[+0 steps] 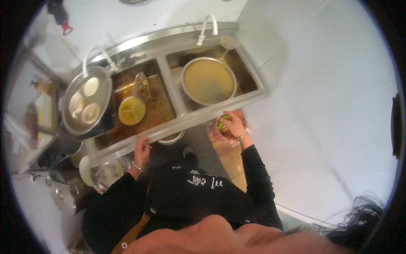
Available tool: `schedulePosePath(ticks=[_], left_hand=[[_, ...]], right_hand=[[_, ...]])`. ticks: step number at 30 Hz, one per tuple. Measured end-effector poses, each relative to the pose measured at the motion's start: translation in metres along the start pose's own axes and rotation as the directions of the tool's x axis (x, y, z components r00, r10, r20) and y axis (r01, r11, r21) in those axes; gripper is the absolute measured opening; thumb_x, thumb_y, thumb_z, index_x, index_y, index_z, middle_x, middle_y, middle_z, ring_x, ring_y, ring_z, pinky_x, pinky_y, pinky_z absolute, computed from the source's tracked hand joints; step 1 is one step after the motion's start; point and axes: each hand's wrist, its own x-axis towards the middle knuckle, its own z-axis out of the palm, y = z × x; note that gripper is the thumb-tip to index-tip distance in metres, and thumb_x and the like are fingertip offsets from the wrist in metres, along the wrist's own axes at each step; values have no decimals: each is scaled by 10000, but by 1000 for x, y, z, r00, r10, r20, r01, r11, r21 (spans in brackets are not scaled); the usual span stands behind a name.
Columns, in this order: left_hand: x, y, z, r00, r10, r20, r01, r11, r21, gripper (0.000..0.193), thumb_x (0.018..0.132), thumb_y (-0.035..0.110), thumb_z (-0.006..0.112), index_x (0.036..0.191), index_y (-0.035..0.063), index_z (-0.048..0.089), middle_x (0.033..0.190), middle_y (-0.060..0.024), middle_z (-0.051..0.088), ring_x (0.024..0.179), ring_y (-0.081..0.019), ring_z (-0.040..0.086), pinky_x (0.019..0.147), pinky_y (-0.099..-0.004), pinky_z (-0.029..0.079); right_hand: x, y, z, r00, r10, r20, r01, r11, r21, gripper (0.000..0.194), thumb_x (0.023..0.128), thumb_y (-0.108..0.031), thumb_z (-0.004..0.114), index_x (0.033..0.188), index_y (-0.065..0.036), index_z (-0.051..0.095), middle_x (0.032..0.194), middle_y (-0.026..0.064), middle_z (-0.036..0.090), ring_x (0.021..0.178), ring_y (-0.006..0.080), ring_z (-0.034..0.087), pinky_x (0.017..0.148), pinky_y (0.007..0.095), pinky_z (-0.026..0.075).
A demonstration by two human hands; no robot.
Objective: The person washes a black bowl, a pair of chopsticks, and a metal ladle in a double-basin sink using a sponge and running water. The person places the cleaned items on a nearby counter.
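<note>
My right hand (233, 124) reaches down over a plastic-lined waste bin (242, 118) at the right front of the sink, its fingers at a green item. Whether the fingers grip that item cannot be told. At the front edge of the metal double sink (180, 122), my left hand (142, 153) hangs with bent fingers, and nothing is seen in it. A large round metal basin (209, 81) of cloudy yellowish liquid stands in the right compartment. In the left one are a small round container (132, 110) of yellow-green liquid and a clear oval container (141, 86) with food bits.
An oval metal basin (106, 109) with pale round items rests over the sink's left end. White curved faucets (210, 23) rise behind. Below left stand a metal pot (63, 198) and plastic-covered containers (111, 174). A wall (311, 104) bounds the right side.
</note>
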Motion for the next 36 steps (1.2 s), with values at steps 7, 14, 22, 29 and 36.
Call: schedulePosePath(ticks=[7, 14, 22, 29, 36], left_hand=[[57, 98, 151, 958, 211, 194, -186, 973, -137, 321, 928, -48, 510, 1235, 32, 560, 1140, -73, 590, 903, -159, 659, 803, -296, 523], [104, 97, 148, 999, 34, -30, -37, 995, -90, 305, 945, -53, 504, 1229, 35, 569, 1136, -58, 592, 899, -148, 632, 830, -284, 514], [33, 49, 121, 920, -170, -353, 139, 984, -111, 226, 996, -12, 515, 1210, 4, 587, 1080, -74, 629, 916, -135, 615, 821, -280, 514], [64, 51, 179, 920, -153, -362, 104, 983, -151, 239, 992, -20, 526, 1220, 5, 593, 1082, -77, 632, 883, -142, 624, 824, -284, 522], [112, 76, 228, 951, -111, -288, 46, 973, -224, 227, 980, -42, 512, 1190, -1, 587, 1111, -72, 609, 924, -142, 622, 844, -286, 518]], right_hand=[[117, 68, -75, 972, 186, 141, -230, 862, 451, 735, 907, -414, 706, 1460, 6, 465, 1379, 167, 583, 1173, 254, 600, 915, 346, 511], [309, 133, -47, 939, 247, 241, -319, 887, 335, 725, 916, -498, 679, 1472, -80, 476, 1455, 98, 520, 1255, 268, 522, 1028, 403, 430], [496, 330, 102, 893, 292, 342, -445, 682, 581, 546, 985, -439, 591, 1386, -69, 561, 1256, 83, 643, 1081, 261, 616, 901, 408, 489], [478, 220, 191, 947, -155, 283, 321, 521, -791, 401, 953, -387, 532, 1174, -104, 711, 1140, 146, 704, 1033, 333, 664, 859, 492, 497], [400, 186, 209, 948, -311, 65, 281, 724, -630, 196, 868, -199, 628, 986, -89, 739, 945, 119, 729, 918, 325, 689, 780, 472, 518]])
